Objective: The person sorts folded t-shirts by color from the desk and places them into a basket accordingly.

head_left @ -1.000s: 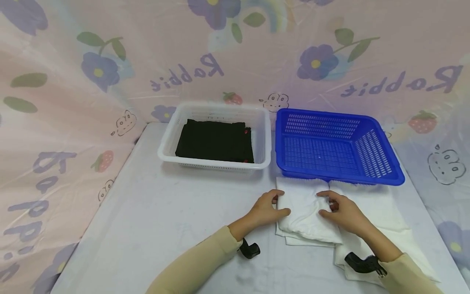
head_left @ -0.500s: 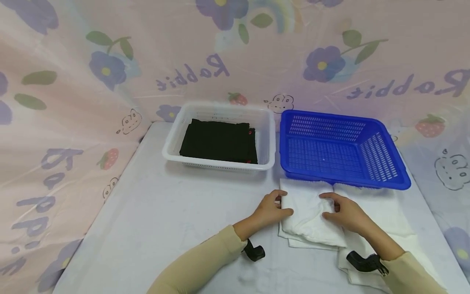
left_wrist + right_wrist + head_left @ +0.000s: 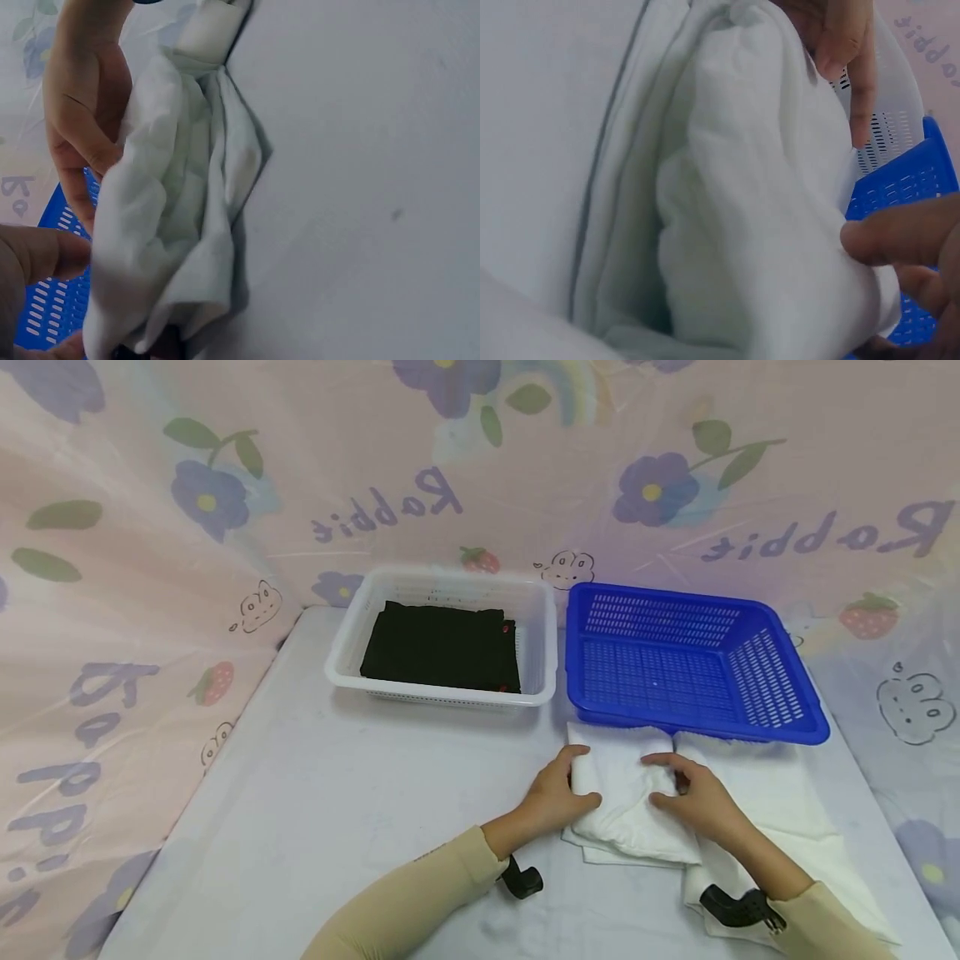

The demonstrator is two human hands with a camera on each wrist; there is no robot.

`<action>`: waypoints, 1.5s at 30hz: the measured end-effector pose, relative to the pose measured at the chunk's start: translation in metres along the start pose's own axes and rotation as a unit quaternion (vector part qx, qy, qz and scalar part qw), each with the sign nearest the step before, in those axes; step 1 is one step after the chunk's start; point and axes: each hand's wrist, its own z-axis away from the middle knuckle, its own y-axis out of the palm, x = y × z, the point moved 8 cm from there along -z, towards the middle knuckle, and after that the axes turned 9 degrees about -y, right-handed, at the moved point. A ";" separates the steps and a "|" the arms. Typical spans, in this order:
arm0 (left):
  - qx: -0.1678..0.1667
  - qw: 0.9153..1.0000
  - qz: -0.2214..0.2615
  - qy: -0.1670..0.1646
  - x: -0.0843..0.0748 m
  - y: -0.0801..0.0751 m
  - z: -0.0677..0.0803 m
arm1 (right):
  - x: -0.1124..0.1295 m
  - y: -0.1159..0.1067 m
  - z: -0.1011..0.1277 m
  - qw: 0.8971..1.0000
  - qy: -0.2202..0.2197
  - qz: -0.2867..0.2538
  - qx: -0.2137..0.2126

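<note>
since a second ago my hands have barely shifted, both still on the same white cloth (image 3: 626,802), the left one drawn a touch closer along its left edge. my left hand (image 3: 551,797) has thumb and fingers (image 3: 581,797) curled round that left edge, pinching the bunched fabric. my right hand (image 3: 693,797) sits on the cloth's right side, fingers (image 3: 660,762) bent and gripping a fold; in the right wrist view my thumb presses into the thick white roll of fabric. the cloth lies folded and rumpled on the tabletop (image 3: 337,810), just in front of the blue basket (image 3: 765,727), its far edge touching or tucked under the basket's near rim, i can't tell which. more white fabric (image 3: 780,810) spreads out to the right beneath my right forearm. the white basket (image 3: 442,695) stands just left of the blue one, with a black folded garment (image 3: 438,647) lying flat inside it. behind it all hangs a pink flowered sheet (image 3: 225,527) printed with the word rabbit.
</note>
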 end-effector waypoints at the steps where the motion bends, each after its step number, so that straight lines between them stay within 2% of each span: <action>1: -0.001 1.000 -0.008 0.008 -0.001 0.000 0.000 | 0.001 0.000 0.000 1.000 -0.003 -0.007 -0.003; 5: -0.004 0.999 -0.028 0.027 -0.005 -0.002 0.000 | 0.001 -0.001 -0.001 0.999 -0.006 -0.031 -0.010; 11: 0.002 0.998 -0.045 0.036 -0.005 -0.006 0.005 | -0.004 0.002 0.003 0.998 0.020 -0.064 0.017; 17: 0.000 0.997 -0.063 0.045 -0.007 -0.010 0.011 | 0.000 0.000 0.004 0.998 0.005 -0.065 0.014; 20: 0.006 0.998 -0.047 0.046 -0.006 -0.011 0.012 | 0.001 0.000 0.005 0.998 -0.003 -0.067 0.013; 22: 0.017 0.999 -0.019 0.043 -0.003 -0.011 0.013 | 0.003 0.000 0.006 0.997 -0.010 -0.073 0.013; 28: 0.025 0.998 0.029 0.043 -0.003 -0.018 0.024 | 0.011 -0.001 0.015 0.992 -0.018 -0.121 0.020; 34: 0.020 0.998 0.036 0.057 -0.018 -0.035 0.044 | 0.030 -0.014 0.027 0.995 -0.037 -0.094 0.009; 40: 0.039 0.996 0.052 0.062 -0.037 -0.046 0.062 | 0.052 -0.033 0.036 0.996 -0.041 -0.077 0.000; 45: 0.049 0.992 0.054 0.103 -0.063 -0.058 0.060 | 0.070 -0.059 0.032 0.996 -0.081 -0.028 -0.033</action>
